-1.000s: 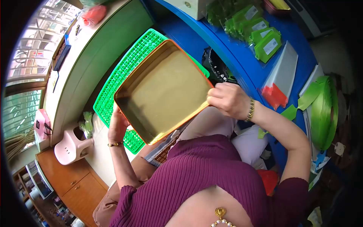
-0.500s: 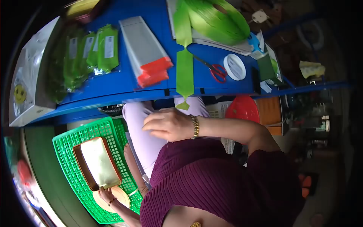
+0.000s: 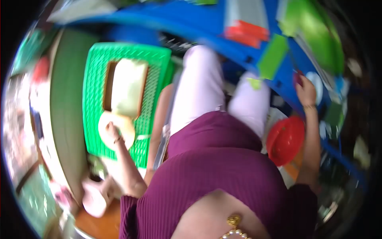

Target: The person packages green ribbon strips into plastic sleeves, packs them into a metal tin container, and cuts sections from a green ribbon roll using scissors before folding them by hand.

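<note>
My right hand (image 3: 307,92) is at the blue table's front edge, its fingers closed on the dark red handle of the scissors (image 3: 297,78). The blades are blurred. Close by lie a white ring-shaped roll (image 3: 316,80) and a green leaf-like strip (image 3: 273,57) that hangs over the edge. Down to the left, my left hand (image 3: 112,130) is over a cream round disc (image 3: 104,137) on the green plastic basket (image 3: 93,85). Its fingers look curled, and whatever is in them is hidden. Just beyond it stands a brown-rimmed box (image 3: 129,85) with a pale shiny inside.
On the blue table (image 3: 175,22) lie clear sleeves with red ends (image 3: 246,32) and a large green leaf bundle (image 3: 318,36). A red basin (image 3: 285,140) sits below, near my right forearm. A pink object (image 3: 95,195) stands at the lower left.
My right hand has gone from above my lap to the scissors on the table. My left hand has left the box's edge for the disc. The view has swung left and blurred.
</note>
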`<state>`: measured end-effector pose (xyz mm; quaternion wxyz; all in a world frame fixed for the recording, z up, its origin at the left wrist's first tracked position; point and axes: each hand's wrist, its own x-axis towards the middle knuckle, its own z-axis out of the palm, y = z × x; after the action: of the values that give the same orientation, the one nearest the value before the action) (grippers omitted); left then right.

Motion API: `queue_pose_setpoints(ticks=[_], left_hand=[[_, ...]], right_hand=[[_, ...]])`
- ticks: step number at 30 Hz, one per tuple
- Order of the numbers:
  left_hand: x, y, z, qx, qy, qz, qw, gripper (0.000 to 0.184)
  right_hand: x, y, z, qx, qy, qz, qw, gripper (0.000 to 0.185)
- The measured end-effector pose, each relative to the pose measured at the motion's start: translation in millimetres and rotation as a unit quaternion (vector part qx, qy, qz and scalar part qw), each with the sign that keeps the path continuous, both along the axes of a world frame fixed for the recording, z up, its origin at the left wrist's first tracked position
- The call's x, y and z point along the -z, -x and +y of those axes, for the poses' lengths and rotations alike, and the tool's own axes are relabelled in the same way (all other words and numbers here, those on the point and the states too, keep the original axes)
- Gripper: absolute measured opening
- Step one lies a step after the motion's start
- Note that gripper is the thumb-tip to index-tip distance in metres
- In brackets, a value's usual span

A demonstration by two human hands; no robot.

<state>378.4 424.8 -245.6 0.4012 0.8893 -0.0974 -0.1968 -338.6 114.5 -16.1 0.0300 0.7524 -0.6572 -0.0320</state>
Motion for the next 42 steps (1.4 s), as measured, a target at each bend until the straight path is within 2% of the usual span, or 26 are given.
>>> queue_pose_setpoints(ticks=[1,2,3,4,5,8,9,11,12,14,15,16,17,18,20,21,22,24,26,32,34,36,37,38,40,42], left_hand=[[-9,3,13,0.045,0.004,-0.032,0.999,0.025],[-30,23,18,-0.055,-0.049,-0.008,0.997,0.023],[-44,38,26,-0.136,-0.096,-0.044,0.985,0.026],[-42,47,43,-0.180,-0.159,-0.112,0.964,0.028],[-31,48,68,-0.217,-0.184,-0.117,0.952,0.029],[-30,72,106,-0.320,-0.220,-0.059,0.920,0.033],[-17,70,124,-0.295,-0.256,-0.002,0.921,0.033],[13,75,141,-0.263,-0.264,0.049,0.927,0.038],[29,80,144,-0.241,-0.269,0.059,0.930,0.041],[15,98,110,-0.207,-0.275,0.095,0.934,0.050],[4,104,89,-0.206,-0.274,0.099,0.934,0.050],[-8,108,68,-0.162,-0.303,0.118,0.932,0.051],[-11,111,54,-0.117,-0.331,0.135,0.927,0.051],[2,116,51,-0.116,-0.330,0.138,0.926,0.051],[31,125,52,-0.157,-0.317,0.042,0.934,0.047],[22,127,45,-0.170,-0.315,0.041,0.933,0.042],[14,127,41,-0.168,-0.316,0.045,0.933,0.042],[5,125,39,-0.172,-0.307,0.119,0.929,0.039],[17,128,50,-0.172,-0.292,0.101,0.935,0.036],[63,136,77,-0.247,-0.112,0.057,0.961,0.026],[52,133,80,-0.254,-0.101,0.069,0.959,0.024],[14,126,77,-0.325,0.065,0.255,0.908,0.019],[5,110,96,-0.288,0.119,0.393,0.865,0.013],[-26,102,94,-0.359,0.189,0.436,0.803,0.016],[-71,78,109,-0.407,0.288,0.443,0.745,0.019],[-117,51,124,-0.408,0.353,0.411,0.735,0.021]], right_hand=[[8,12,-11,0.007,-0.032,0.003,0.999,0.033],[21,35,-24,0.004,-0.060,-0.042,0.997,0.032],[4,14,-24,0.052,-0.083,0.041,0.994,0.032],[18,41,-33,0.039,-0.087,0.045,0.994,0.032],[14,31,-32,0.044,-0.086,0.082,0.992,0.034],[5,23,-35,0.078,-0.115,0.105,0.985,0.034],[8,34,-35,0.067,-0.115,0.104,0.986,0.034],[28,73,-37,0.102,-0.112,-0.080,0.985,0.035],[27,78,-29,0.099,-0.114,-0.076,0.986,0.035],[17,82,-8,0.125,-0.066,-0.210,0.967,0.034],[9,85,4,0.125,-0.065,-0.206,0.968,0.034],[1,85,19,0.162,-0.061,-0.271,0.947,0.034],[-8,76,34,0.198,-0.056,-0.335,0.919,0.034],[-19,53,48,0.198,-0.055,-0.333,0.920,0.034],[-47,-5,75,0.185,0.055,-0.358,0.914,0.032],[-53,-19,80,0.174,0.062,-0.356,0.916,0.030],[-57,-35,82,0.174,0.063,-0.353,0.917,0.030],[-61,-74,81,0.085,0.027,-0.416,0.905,0.029],[-62,-125,78,0.022,-0.021,-0.447,0.894,0.031],[-34,-250,76,-0.121,-0.277,-0.578,0.758,0.034],[-23,-276,75,-0.132,-0.321,-0.538,0.768,0.033],[-23,-301,74,-0.113,-0.371,-0.505,0.771,0.031],[-20,-306,72,-0.122,-0.398,-0.493,0.764,0.031],[-16,-310,70,-0.130,-0.425,-0.481,0.756,0.031],[-8,-318,67,-0.122,-0.465,-0.465,0.744,0.030],[1,-328,67,-0.116,-0.502,-0.449,0.730,0.029]])
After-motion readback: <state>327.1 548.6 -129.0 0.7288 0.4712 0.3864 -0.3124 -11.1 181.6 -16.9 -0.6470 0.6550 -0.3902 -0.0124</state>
